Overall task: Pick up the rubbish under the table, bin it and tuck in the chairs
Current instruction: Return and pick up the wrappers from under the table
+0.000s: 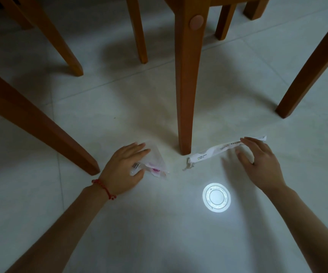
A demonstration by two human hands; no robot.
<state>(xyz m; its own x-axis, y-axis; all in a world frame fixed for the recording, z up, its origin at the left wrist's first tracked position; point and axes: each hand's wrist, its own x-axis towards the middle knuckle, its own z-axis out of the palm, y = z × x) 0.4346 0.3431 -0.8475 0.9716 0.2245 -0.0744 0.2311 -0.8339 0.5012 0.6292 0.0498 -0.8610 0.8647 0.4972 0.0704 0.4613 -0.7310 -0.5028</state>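
A clear plastic wrapper [155,160] with a pink spot lies on the pale tiled floor left of a wooden table leg [186,85]. My left hand [122,170] rests on the wrapper's left part, fingers and thumb around it. A long crumpled white paper wrapper [212,152] with small print lies right of the leg. My right hand [257,164] hovers over its right end, fingers spread, fingertips touching the paper.
Wooden chair legs stand around: one slanting at the left [41,123], two further back [60,40], one at the right [313,71]. A round ceiling lamp's bright reflection [216,197] shows on the floor between my arms.
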